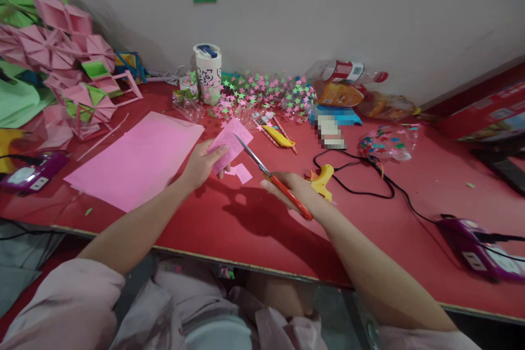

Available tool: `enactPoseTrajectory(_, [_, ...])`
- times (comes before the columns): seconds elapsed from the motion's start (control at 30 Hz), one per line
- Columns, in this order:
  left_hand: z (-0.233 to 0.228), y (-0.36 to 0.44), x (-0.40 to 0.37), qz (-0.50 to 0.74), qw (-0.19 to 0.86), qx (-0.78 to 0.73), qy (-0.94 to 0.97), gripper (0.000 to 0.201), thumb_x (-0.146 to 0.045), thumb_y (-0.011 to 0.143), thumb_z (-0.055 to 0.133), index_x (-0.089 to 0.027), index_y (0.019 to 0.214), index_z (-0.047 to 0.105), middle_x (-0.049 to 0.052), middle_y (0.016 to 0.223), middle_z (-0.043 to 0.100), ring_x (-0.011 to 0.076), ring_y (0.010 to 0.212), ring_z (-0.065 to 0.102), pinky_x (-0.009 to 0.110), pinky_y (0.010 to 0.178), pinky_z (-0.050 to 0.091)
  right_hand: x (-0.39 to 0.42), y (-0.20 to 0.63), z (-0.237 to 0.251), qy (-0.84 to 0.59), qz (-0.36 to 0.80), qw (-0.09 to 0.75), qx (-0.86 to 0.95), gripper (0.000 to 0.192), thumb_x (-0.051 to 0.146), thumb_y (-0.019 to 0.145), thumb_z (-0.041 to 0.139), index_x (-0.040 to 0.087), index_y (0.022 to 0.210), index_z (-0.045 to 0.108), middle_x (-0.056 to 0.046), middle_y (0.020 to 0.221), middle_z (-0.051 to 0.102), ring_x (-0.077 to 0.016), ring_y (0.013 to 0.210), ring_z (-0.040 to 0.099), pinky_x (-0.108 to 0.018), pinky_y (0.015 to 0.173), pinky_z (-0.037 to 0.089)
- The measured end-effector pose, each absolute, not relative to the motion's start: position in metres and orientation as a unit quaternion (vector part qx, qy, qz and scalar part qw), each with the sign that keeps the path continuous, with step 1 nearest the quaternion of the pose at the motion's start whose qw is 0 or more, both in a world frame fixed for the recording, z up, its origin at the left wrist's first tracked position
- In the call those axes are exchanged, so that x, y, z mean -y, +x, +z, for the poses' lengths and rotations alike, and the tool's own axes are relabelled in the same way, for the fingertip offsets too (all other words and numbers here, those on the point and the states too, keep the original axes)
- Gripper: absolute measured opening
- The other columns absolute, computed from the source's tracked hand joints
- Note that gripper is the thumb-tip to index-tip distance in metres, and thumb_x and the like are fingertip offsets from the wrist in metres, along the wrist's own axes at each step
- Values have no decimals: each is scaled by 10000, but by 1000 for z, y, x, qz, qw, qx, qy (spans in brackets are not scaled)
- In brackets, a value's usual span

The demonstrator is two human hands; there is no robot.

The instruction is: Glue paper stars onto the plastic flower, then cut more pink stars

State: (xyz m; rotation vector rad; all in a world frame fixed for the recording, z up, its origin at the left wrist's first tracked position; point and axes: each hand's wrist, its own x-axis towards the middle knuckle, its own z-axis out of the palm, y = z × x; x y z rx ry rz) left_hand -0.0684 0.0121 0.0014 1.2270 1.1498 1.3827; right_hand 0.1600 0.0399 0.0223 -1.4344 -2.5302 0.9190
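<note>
Pink card (228,136) sits raised above the red table (197,229), pinched in the nearly closed left hand (204,161), presumably to hold it steady. To its right, scissors (287,193) sit in the curled right hand (301,187), blades apparently angled to reach the card.

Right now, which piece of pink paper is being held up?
The mid-sized piece pinched in the left hand; the large pink sheets and the small scraps lie on the table.
</note>
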Motion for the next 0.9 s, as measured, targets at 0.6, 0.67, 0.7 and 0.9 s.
enactPoseTrajectory(0.6, [3, -66, -11, 541, 495, -464, 496, 331, -445, 774, 616, -141, 678, 525, -17, 492, 611, 73, 326, 506, 188, 365, 401, -32, 153, 21, -478, 306, 87, 819, 532, 694, 793, 377, 205, 588, 425, 34, 482, 405, -103, 453, 385, -249, 494, 293])
enactPoseTrajectory(0.67, [3, -66, -11, 541, 497, -466, 493, 333, -452, 773, 617, -142, 691, 525, -16, 497, 615, 75, 326, 509, 190, 365, 403, -33, 153, 21, -479, 304, 89, 818, 543, 703, 793, 374, 206, 579, 414, 36, 473, 396, -99, 447, 376, -248, 487, 284])
enactPoseTrajectory(0.7, [3, -66, -11, 541, 498, -467, 491, 332, -452, 770, 619, -143, 696, 524, -17, 497, 616, 77, 326, 510, 191, 364, 403, -33, 153, 21, -478, 308, 87, 818, 546, 706, 791, 375, 205, 577, 416, 36, 471, 395, -98, 446, 375, -247, 484, 280])
enactPoseTrajectory(0.9, [4, -70, -12, 524, 507, -466, 501, 334, -451, 754, 630, -149, 658, 524, -19, 469, 604, 71, 304, 487, 184, 332, 370, -36, 158, 25, -468, 331, 56, 817, 522, 696, 768, 441, 199, 611, 453, 40, 499, 414, -106, 477, 409, -237, 488, 290])
